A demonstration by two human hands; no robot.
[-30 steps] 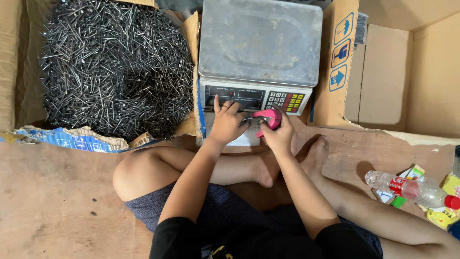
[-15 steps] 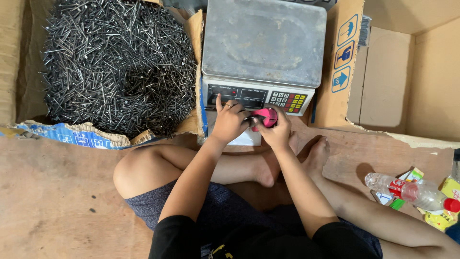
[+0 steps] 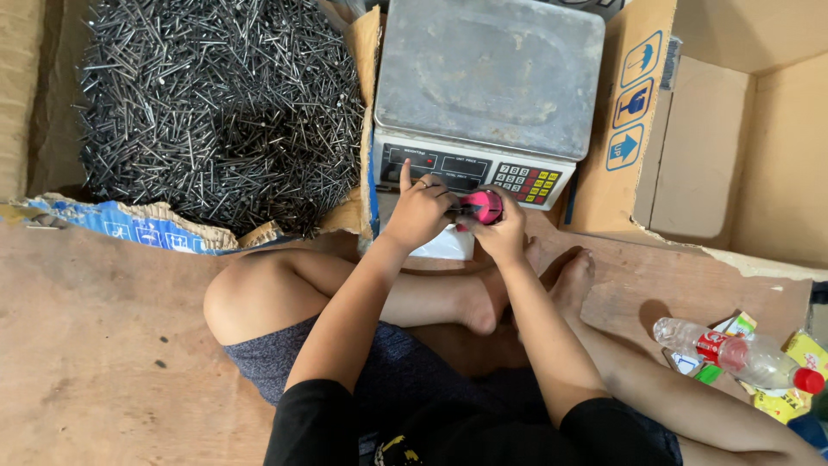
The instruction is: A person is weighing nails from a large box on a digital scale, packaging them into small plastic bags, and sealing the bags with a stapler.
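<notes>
Beside a nail-filled cardboard box (image 3: 52, 103), both hands (image 3: 420, 210) (image 3: 503, 231) pinch a pink tool (image 3: 483, 206) at the scale (image 3: 487, 95).

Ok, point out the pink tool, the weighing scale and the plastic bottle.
pink tool (image 3: 485, 206), head view, on its round pink handle.
weighing scale (image 3: 490, 76), head view, middle of its steel pan.
plastic bottle (image 3: 733, 353), head view, on its clear body.

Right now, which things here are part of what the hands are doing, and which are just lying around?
In use: left hand, right hand, pink round object, weighing scale.

Lying about: nail pile, plastic bottle, wrappers, open cardboard box.
</notes>
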